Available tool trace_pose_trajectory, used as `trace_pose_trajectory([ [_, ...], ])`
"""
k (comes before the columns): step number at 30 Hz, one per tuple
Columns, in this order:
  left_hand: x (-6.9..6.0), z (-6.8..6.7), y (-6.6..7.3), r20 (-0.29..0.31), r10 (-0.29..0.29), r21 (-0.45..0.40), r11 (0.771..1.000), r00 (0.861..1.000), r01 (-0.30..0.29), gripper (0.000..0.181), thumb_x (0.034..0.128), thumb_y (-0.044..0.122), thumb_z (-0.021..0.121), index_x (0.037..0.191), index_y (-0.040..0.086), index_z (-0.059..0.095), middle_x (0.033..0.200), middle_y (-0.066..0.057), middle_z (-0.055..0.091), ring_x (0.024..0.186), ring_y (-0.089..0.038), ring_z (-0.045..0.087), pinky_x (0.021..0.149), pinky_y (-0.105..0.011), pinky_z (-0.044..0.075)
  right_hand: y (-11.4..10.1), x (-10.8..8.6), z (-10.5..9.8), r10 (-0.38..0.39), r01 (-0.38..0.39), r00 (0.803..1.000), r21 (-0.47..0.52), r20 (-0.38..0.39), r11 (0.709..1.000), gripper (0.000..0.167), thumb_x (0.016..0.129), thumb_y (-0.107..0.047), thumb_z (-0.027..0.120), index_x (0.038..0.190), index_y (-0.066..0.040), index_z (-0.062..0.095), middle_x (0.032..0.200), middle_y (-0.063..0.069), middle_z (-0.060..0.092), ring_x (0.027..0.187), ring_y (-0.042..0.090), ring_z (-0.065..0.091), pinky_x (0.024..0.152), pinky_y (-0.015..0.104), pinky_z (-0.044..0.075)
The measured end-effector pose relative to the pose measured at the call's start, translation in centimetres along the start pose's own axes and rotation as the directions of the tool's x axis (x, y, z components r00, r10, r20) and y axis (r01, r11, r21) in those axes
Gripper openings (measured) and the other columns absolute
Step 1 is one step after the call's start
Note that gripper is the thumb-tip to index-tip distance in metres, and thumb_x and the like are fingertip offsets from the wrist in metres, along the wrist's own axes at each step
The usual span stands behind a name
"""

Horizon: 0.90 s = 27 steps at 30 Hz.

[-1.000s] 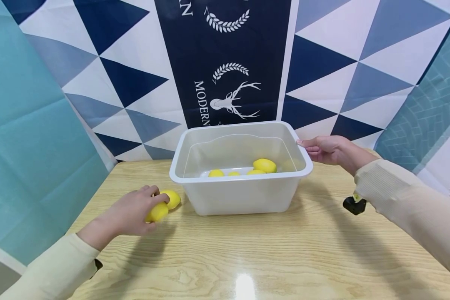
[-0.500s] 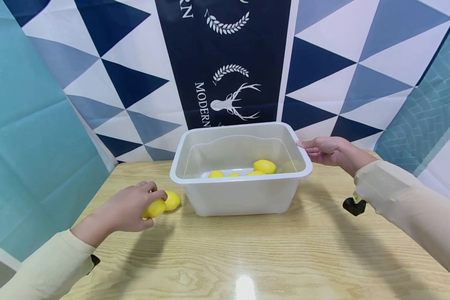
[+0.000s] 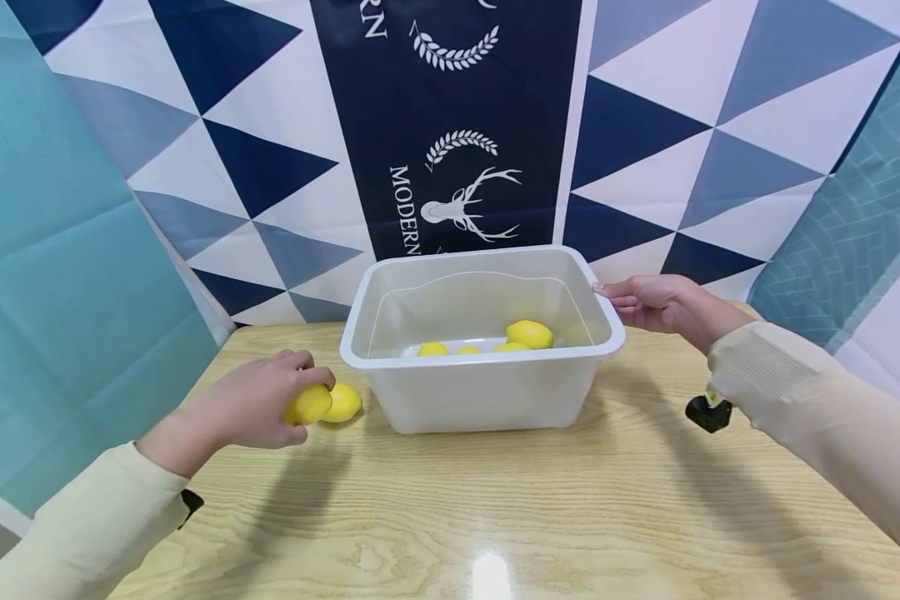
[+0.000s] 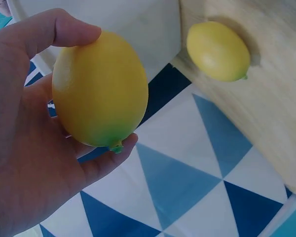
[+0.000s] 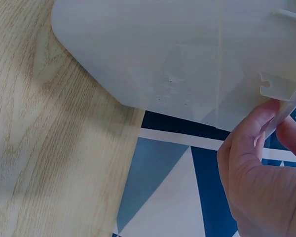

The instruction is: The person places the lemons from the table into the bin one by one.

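My left hand [image 3: 258, 400] grips a yellow lemon [image 4: 101, 91] with a green tip, thumb on one side and fingers round the other. It is held above the table, left of a white plastic tub [image 3: 480, 396]. A second lemon [image 3: 342, 403] lies on the table between that hand and the tub; the left wrist view shows this lemon [image 4: 218, 51] apart from the held one. Several lemons [image 3: 529, 334] lie inside the tub, partly hidden by its front wall. My right hand [image 3: 648, 302] pinches the tub's right rim, thumb and fingers on either side of it [image 5: 266, 163].
The tub stands on a wooden table [image 3: 540, 508] near its back edge. Behind it hangs a patterned cloth [image 3: 457, 125] with triangles and a deer print. Teal cloth [image 3: 67, 250] hangs at the left. A black device [image 3: 708, 412] shows under the right sleeve.
My left hand has lifted the lemon and drawn slightly left and up, away from the lemon on the table. My right hand has stayed on the tub's rim.
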<state>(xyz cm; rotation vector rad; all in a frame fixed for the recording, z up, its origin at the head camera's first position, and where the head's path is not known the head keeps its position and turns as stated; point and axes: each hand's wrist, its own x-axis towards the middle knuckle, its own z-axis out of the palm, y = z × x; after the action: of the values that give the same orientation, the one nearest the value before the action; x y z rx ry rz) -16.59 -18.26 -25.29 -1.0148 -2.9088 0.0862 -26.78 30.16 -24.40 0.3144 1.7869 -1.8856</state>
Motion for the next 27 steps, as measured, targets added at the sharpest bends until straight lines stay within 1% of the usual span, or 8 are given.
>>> trace_pose_trajectory([
  [5, 0.3, -1.0, 0.1, 0.082, -0.036, -0.023, 0.999, 0.996, 0.038, 0.042, 0.068, 0.017, 0.075, 0.108, 0.02, 0.062, 0.093, -0.001, 0.056, 0.075, -0.014, 0.047, 0.059, -0.025, 0.039, 0.0, 0.0, 0.1, 0.007, -0.007, 1.0, 0.002, 0.005, 1.0, 0.018, 0.092, -0.018, 0.063, 0.076, -0.016, 0.068, 0.079, -0.003, 0.069, 0.077, 0.008, 0.069, 0.078, 0.022, 0.059],
  [8, 0.4, -1.7, 0.0, 0.117, -0.064, -0.035, 0.997, 0.991, 0.068, 0.042, 0.0685, 0.017, 0.075, 0.109, 0.02, 0.062, 0.095, -0.002, 0.057, 0.075, -0.015, 0.048, 0.06, -0.025, 0.04, 0.0, 0.0, 0.1, 0.007, -0.007, 1.0, 0.003, 0.008, 1.0, 0.017, 0.093, -0.017, 0.063, 0.076, -0.016, 0.068, 0.08, -0.002, 0.069, 0.077, 0.008, 0.068, 0.078, 0.023, 0.059],
  [10, 0.5, -2.3, -0.1, 0.114, -0.079, -0.036, 0.996, 0.99, 0.084, 0.043, 0.0681, 0.016, 0.076, 0.109, 0.021, 0.062, 0.096, -0.003, 0.058, 0.075, -0.015, 0.049, 0.06, -0.026, 0.042, 0.0, 0.0, 0.1, 0.007, -0.007, 1.0, 0.001, 0.007, 1.0, 0.017, 0.093, -0.017, 0.062, 0.076, -0.016, 0.068, 0.08, -0.002, 0.068, 0.078, 0.008, 0.068, 0.078, 0.022, 0.059],
  [16, 0.8, -4.3, -0.3, 0.077, -0.134, -0.029, 0.99, 0.988, 0.136, 0.045, 0.0691, 0.016, 0.079, 0.111, 0.02, 0.064, 0.1, -0.005, 0.06, 0.079, -0.019, 0.052, 0.062, -0.028, 0.047, 0.0, 0.0, 0.2, 0.003, -0.003, 1.0, -0.008, 0.003, 1.0, 0.018, 0.093, -0.017, 0.062, 0.076, -0.016, 0.068, 0.079, -0.003, 0.069, 0.077, 0.008, 0.068, 0.077, 0.022, 0.059],
  [19, 1.0, -5.3, -0.3, 0.087, -0.164, -0.041, 0.985, 0.983, 0.168, 0.045, 0.0707, 0.016, 0.078, 0.113, 0.019, 0.064, 0.103, -0.006, 0.06, 0.081, -0.02, 0.053, 0.063, -0.029, 0.049, 0.0, 0.0, 0.2, 0.007, -0.007, 1.0, -0.008, 0.003, 1.0, 0.019, 0.093, -0.018, 0.062, 0.075, -0.016, 0.069, 0.079, -0.003, 0.07, 0.076, 0.008, 0.069, 0.077, 0.022, 0.059],
  [23, 1.2, -6.5, -0.6, 0.076, -0.189, -0.049, 0.98, 0.979, 0.193, 0.044, 0.0716, 0.016, 0.077, 0.113, 0.019, 0.064, 0.103, -0.008, 0.06, 0.081, -0.021, 0.054, 0.063, -0.03, 0.048, 0.0, 0.0, 0.2, 0.015, -0.014, 1.0, -0.007, 0.003, 1.0, 0.019, 0.093, -0.019, 0.062, 0.076, -0.016, 0.069, 0.079, -0.002, 0.07, 0.076, 0.009, 0.069, 0.077, 0.022, 0.059],
  [27, 1.7, -7.7, -0.9, 0.047, -0.198, -0.034, 0.979, 0.979, 0.199, 0.042, 0.0725, 0.017, 0.077, 0.112, 0.019, 0.064, 0.102, -0.008, 0.06, 0.082, -0.022, 0.054, 0.064, -0.032, 0.049, -0.2, -0.1, 0.1, 0.013, -0.013, 1.0, -0.009, -0.01, 1.0, 0.013, 0.09, -0.02, 0.067, 0.078, -0.015, 0.067, 0.08, -0.003, 0.07, 0.077, 0.009, 0.069, 0.078, 0.021, 0.059],
])
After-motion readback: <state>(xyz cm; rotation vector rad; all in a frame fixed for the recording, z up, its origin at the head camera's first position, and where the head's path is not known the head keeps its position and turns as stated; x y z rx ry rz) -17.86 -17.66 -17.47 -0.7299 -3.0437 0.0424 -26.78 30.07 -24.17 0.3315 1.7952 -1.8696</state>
